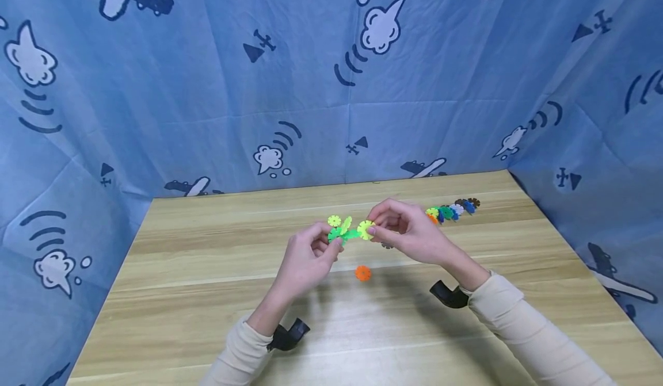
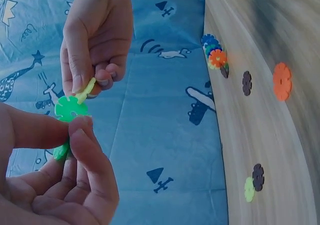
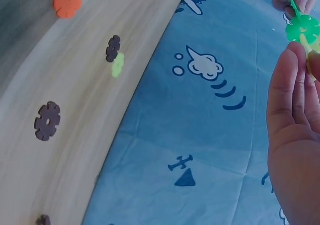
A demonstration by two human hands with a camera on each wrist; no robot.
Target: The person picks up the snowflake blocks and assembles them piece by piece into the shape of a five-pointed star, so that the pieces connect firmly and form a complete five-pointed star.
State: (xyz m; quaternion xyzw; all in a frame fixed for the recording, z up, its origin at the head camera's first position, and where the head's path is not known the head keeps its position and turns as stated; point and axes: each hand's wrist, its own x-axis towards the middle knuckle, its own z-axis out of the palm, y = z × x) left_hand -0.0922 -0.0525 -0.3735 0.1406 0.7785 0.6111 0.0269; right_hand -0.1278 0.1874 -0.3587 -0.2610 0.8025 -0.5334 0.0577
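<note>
My left hand pinches joined green notched plastic discs between thumb and forefinger, above the table. My right hand holds a yellow notched disc by its edge. In the left wrist view this yellow disc meets the rim of the upper green disc at an angle. A second green disc shows below the left thumb, partly hidden by the fingers. The right wrist view catches the green disc and the right fingers only at its edge.
An orange disc lies on the wooden table in front of the hands. A dark disc lies apart, and another dark disc overlaps a yellow-green one. Several mixed-colour discs form a row at the back right. Blue patterned cloth hangs behind.
</note>
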